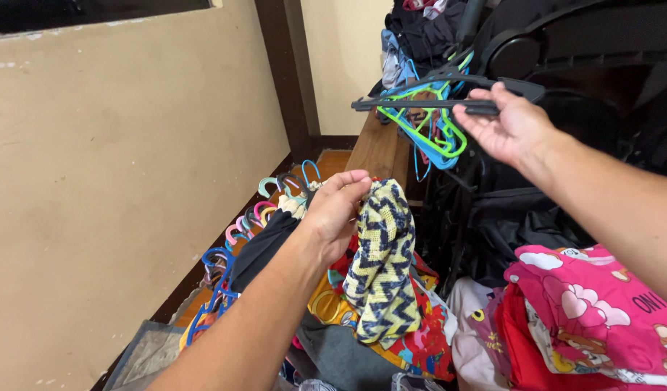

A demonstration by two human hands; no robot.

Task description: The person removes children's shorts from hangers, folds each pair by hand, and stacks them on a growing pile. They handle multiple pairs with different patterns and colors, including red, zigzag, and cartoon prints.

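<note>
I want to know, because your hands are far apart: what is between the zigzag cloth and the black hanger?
In the head view, a wooden ledge shows between the zigzag cloth and the black hanger.

Wooden floor (333,161) runs along left wall, narrow strip showing. Row of plastic hangers (235,235) lies on it at wall edge, hooks up: blue, pink, teal. Grey mat (148,355) at near-left corner. Heap of clothes (420,340) covers near end: red print, grey cloth. Pink cartoon garment (594,311) piled toward right edge. Black clothing (507,224) heaped behind.
</note>
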